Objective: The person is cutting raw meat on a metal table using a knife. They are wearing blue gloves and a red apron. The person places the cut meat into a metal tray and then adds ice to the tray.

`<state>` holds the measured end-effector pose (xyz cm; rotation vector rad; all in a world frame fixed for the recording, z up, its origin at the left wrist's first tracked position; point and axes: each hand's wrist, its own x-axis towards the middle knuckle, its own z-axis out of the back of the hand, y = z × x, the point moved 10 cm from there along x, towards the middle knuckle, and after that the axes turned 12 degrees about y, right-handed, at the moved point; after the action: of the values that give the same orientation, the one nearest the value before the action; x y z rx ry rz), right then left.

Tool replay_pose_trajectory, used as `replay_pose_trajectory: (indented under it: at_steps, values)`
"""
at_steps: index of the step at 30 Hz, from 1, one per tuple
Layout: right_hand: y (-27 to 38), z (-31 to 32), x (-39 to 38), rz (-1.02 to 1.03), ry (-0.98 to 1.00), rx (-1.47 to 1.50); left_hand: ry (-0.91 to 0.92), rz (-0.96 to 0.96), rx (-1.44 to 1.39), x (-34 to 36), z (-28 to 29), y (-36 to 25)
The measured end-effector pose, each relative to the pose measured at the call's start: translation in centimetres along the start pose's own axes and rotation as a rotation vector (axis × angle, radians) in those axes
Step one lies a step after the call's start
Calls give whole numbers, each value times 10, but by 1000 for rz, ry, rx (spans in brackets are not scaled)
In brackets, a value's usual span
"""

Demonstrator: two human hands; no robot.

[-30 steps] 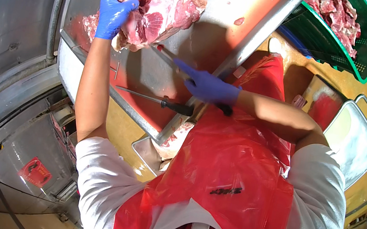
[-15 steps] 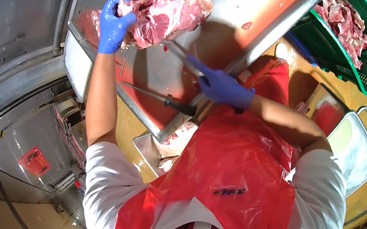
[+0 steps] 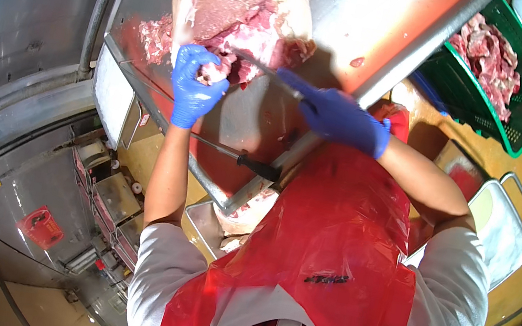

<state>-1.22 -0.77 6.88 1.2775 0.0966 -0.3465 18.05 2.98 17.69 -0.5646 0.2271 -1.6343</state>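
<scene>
Meat overhangs table edge, hands gripping.

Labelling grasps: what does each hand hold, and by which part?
Left hand grips a flap of the raw meat cut at its near edge. Right hand holds a knife by its handle.

- The large cut of meat runs off the picture's top edge.
- The knife handle is hidden inside the right hand.
- The green crate is cut off at the top-right corner.
</scene>
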Motion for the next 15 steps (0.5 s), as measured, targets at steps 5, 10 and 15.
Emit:
replay_pose_trajectory:
  at_steps: [5, 10, 15]
  values:
    - [17, 23, 43, 197, -212, -161, 0, -18, 32, -7, -7, -10]
    - [-5, -14, 52, 222, -38, -244, -38, -44, 124, -25, -2, -14]
    - [13, 3, 12, 80, 50, -244, -123, 36, 112, -42, -3, -3]
